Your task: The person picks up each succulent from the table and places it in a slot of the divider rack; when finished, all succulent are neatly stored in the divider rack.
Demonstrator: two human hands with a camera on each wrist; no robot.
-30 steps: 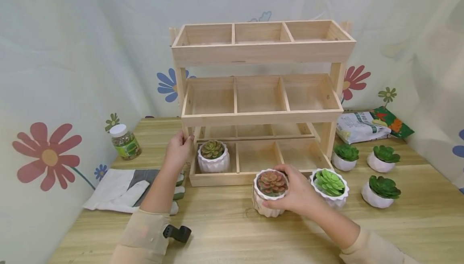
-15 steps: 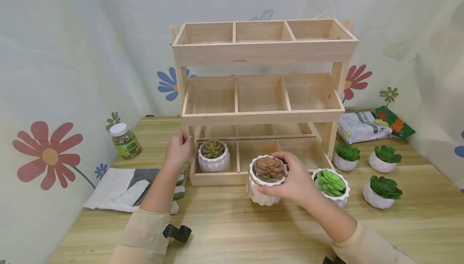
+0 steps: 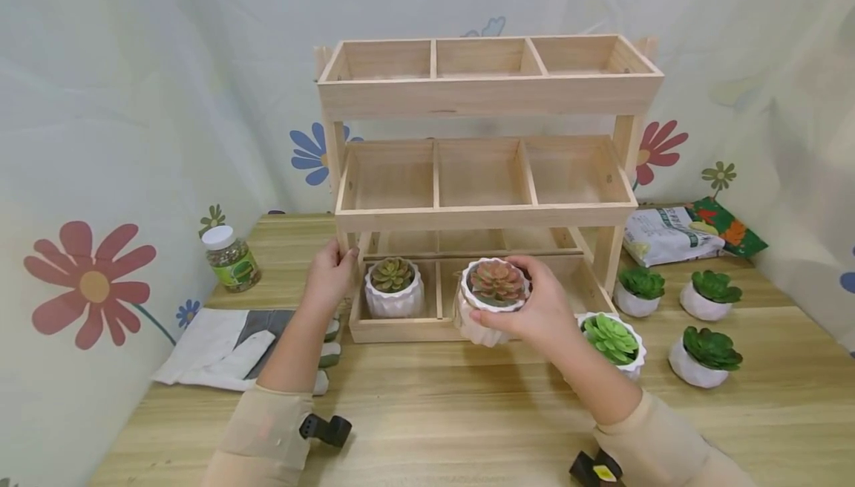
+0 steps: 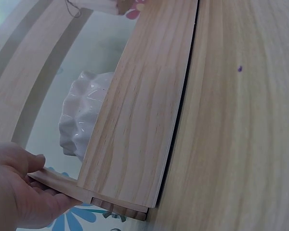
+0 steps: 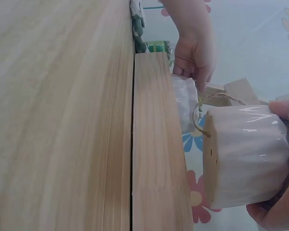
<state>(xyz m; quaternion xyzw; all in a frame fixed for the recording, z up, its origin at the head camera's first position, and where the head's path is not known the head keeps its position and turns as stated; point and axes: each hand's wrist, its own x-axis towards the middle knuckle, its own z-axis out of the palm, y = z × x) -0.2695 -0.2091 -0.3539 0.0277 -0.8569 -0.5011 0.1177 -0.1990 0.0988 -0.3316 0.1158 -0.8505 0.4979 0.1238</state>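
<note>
My right hand [image 3: 544, 316] holds a potted succulent with a reddish rosette [image 3: 497, 283] around its white ribbed pot. It hangs in the air, tilted, before the middle compartment of the bottom tier. In the right wrist view, a loop of twine dangles by the base of the white pot [image 5: 250, 154]. My left hand [image 3: 332, 277] grips the left side of the three-tier wooden shelf [image 3: 490, 95], fingers curled at its wooden edge in the left wrist view. A second potted succulent [image 3: 394, 294], olive green, sits in the bottom tier's left compartment.
A bright green succulent [image 3: 611, 340] stands right of the shelf front, partly behind my right forearm. Several dark green ones, such as this succulent [image 3: 704, 357], stand farther right. A white bag [image 3: 668, 234] lies behind them. At left are a lidded jar [image 3: 230, 260] and work gloves [image 3: 220, 350].
My right hand has lifted the reddish succulent off the table, up and toward the shelf's bottom tier. The left hand has stayed on the shelf's side.
</note>
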